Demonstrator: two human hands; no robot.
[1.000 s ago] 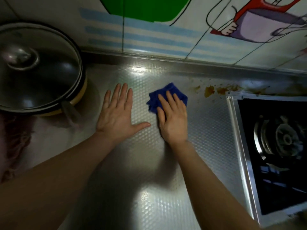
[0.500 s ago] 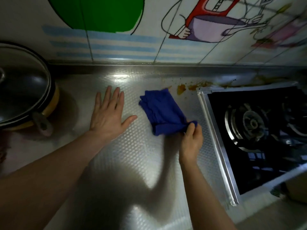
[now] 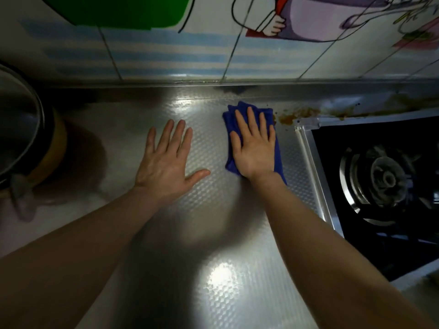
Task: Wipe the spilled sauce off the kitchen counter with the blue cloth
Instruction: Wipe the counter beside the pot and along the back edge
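The blue cloth point(image 3: 230, 115) lies flat on the embossed metal counter point(image 3: 213, 233), near the back wall. My right hand point(image 3: 254, 146) presses on it with straight, spread fingers. Brown sauce point(image 3: 288, 118) is smeared just right of the cloth's far corner and runs on along the back edge behind the stove. My left hand point(image 3: 167, 162) rests flat on the bare counter to the left of the cloth, fingers spread, holding nothing.
A black gas stove point(image 3: 380, 186) with a metal frame is set into the counter at the right. A lidded pot point(image 3: 21, 138) with a yellow rim stands at the left. The tiled wall point(image 3: 190, 55) closes off the back.
Half a second ago my right hand pinched the cloth's near corner. Now it lies flat on top of the cloth, which sits further back and closer to the sauce. My left hand stayed flat.
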